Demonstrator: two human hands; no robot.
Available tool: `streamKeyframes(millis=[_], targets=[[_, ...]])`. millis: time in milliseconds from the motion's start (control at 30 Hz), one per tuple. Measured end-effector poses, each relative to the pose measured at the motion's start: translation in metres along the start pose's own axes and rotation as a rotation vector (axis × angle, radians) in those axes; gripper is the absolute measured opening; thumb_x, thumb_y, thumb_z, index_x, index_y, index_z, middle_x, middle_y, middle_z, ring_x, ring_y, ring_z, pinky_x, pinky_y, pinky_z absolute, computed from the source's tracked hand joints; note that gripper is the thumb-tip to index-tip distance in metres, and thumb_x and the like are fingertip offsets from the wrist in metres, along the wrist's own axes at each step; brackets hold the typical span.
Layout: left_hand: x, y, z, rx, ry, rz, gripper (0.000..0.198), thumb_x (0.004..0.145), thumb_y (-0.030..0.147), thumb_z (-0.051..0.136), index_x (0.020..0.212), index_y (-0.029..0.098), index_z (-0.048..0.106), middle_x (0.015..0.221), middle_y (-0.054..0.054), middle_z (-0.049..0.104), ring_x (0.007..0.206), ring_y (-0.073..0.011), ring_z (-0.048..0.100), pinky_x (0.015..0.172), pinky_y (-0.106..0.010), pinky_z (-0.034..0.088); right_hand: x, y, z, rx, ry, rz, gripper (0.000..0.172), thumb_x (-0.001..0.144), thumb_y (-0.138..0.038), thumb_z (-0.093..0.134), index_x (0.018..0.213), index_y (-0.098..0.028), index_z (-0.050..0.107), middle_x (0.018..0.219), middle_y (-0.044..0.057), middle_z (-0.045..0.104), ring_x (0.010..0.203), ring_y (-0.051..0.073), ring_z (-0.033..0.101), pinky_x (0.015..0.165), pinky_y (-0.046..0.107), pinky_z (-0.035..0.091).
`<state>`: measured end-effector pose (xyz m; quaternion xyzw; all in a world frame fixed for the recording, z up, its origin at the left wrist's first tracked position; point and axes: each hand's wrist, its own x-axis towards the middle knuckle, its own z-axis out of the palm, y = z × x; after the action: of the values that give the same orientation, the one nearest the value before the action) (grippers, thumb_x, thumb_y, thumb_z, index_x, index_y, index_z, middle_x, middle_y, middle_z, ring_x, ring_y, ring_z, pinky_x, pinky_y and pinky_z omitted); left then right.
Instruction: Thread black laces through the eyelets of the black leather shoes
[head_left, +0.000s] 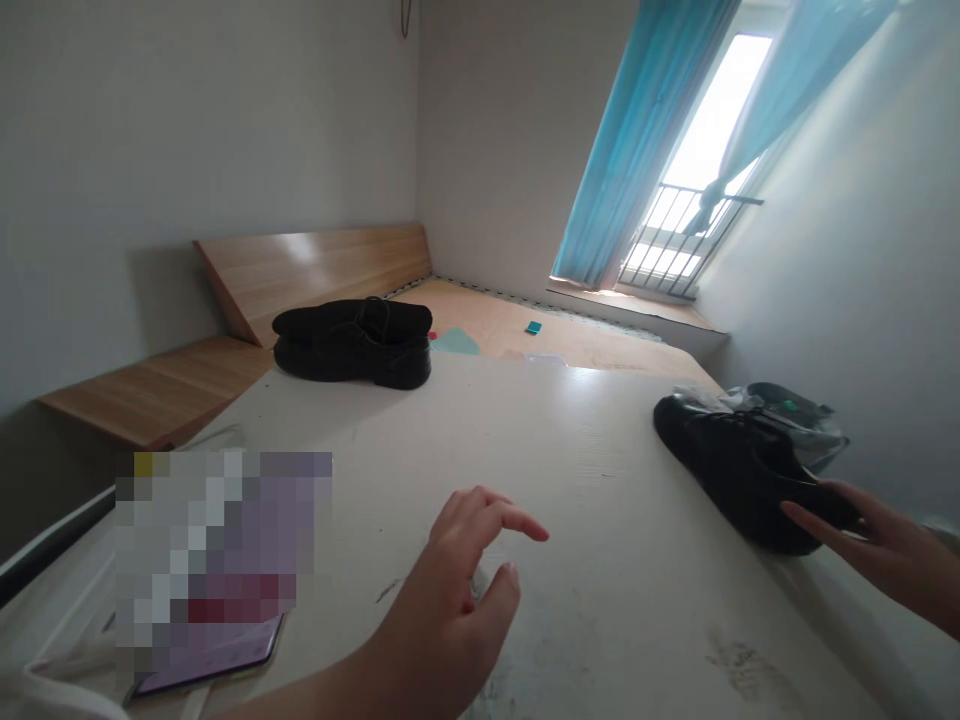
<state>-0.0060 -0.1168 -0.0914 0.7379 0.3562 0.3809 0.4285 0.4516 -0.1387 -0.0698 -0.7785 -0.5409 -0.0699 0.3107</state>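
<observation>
My right hand (877, 535) grips a black lace-up shoe (739, 470) by its heel at the right side of the white table (585, 590). The shoe's toe points to the upper left. Over the middle of the table is my left hand (480, 580), its fingers loosely bent and apart with nothing between them. At the far left edge sits a pair of black shoes (352, 345), lying close against each other with laces on top.
A phone (217, 655), partly blurred out, lies at the front left. Behind the held shoe is a bin with a clear plastic liner (814, 425). A bed (600, 345) with a wooden headboard (322, 270) stands beyond the table, near a window with blue curtains (645, 130).
</observation>
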Motion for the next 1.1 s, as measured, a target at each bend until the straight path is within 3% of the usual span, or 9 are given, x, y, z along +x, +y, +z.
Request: streamKeyframes(millis=[100,233,300,367,500,667,867,967,1100], targets=[[0.001,-0.001,0.003,0.022,0.01,-0.005,0.029,0.079,0.01,0.043,0.097,0.026,0.058,0.102,-0.003,0.057,0.106,-0.0236,0.049,0.095,-0.042,0.04,-0.013,-0.004,0.005,0.049,-0.147,0.117,0.041,0.054,-0.062,0.076,0.078,-0.031,0.067,0.07,0.014,0.071,0.056,0.027,0.067,0.055,0.043,0.048],[0.001,0.001,0.003,0.032,0.027,-0.018,0.028,0.079,0.01,0.042,0.096,0.026,0.059,0.102,-0.003,0.057,0.105,-0.0235,0.05,0.099,-0.045,0.038,-0.037,-0.033,0.015,-0.146,-0.117,-0.068,0.053,0.071,-0.071,0.059,0.105,-0.03,0.066,0.079,0.011,0.073,0.054,0.028,0.066,0.051,0.041,0.048],[0.0,0.0,0.003,0.05,0.029,-0.005,0.028,0.079,0.01,0.043,0.096,0.026,0.058,0.102,-0.003,0.058,0.105,-0.0237,0.05,0.101,-0.045,0.037,-0.055,-0.06,0.022,-0.219,-0.056,-0.248,0.053,0.075,-0.072,0.053,0.096,-0.025,0.065,0.09,0.011,0.072,0.049,0.025,0.064,0.048,0.039,0.047],[-0.001,-0.001,0.003,0.072,0.035,0.01,0.029,0.079,0.011,0.043,0.098,0.026,0.058,0.104,-0.003,0.058,0.107,-0.0242,0.05,0.101,-0.046,0.036,-0.073,-0.094,0.028,-0.242,-0.064,-0.47,0.043,0.084,-0.063,0.049,0.088,-0.023,0.062,0.082,0.006,0.071,0.034,0.017,0.054,0.042,0.034,0.042],[-0.001,-0.004,0.004,0.09,0.073,-0.01,0.031,0.083,0.013,0.041,0.107,0.027,0.054,0.112,-0.003,0.055,0.114,-0.0242,0.046,0.106,-0.048,0.03,-0.106,-0.167,0.036,-0.082,-0.06,-0.876,0.021,0.089,-0.039,0.055,0.08,-0.021,0.055,0.069,0.004,0.067,0.051,0.017,0.062,0.044,0.029,0.042],[0.004,-0.009,0.003,0.018,0.206,-0.085,0.034,0.088,0.021,0.04,0.121,0.026,0.044,0.128,-0.007,0.045,0.126,-0.0228,0.037,0.11,-0.047,0.026,-0.13,-0.231,0.048,0.141,-0.097,-1.13,0.04,0.095,-0.033,0.045,0.057,-0.02,0.044,0.049,-0.001,0.049,0.041,0.011,0.045,0.041,0.027,0.031],[0.007,-0.013,0.0,-0.011,0.254,-0.073,0.037,0.08,0.022,0.045,0.118,0.024,0.047,0.129,-0.006,0.04,0.127,-0.0236,0.036,0.111,-0.046,0.026,-0.135,-0.263,0.061,0.33,-0.133,-1.311,0.048,0.1,-0.014,0.023,0.057,-0.019,0.044,0.046,-0.003,0.043,0.04,0.01,0.035,0.042,0.027,0.024],[0.007,-0.01,-0.001,0.001,0.256,-0.073,0.033,0.078,0.024,0.05,0.111,0.023,0.051,0.128,-0.007,0.042,0.127,-0.0253,0.037,0.11,-0.045,0.028,-0.118,-0.27,0.052,0.44,-0.292,-1.265,0.039,0.102,-0.027,0.026,0.073,-0.02,0.051,0.06,-0.002,0.055,0.049,0.011,0.046,0.048,0.026,0.033],[0.007,-0.007,-0.003,-0.009,0.264,-0.102,0.027,0.078,0.025,0.051,0.106,0.023,0.051,0.123,-0.007,0.046,0.123,-0.0256,0.039,0.109,-0.045,0.03,-0.079,-0.266,0.058,0.64,-0.239,-0.826,0.02,0.097,-0.037,0.043,0.091,-0.02,0.053,0.082,0.001,0.059,0.058,0.011,0.046,0.055,0.025,0.037]])
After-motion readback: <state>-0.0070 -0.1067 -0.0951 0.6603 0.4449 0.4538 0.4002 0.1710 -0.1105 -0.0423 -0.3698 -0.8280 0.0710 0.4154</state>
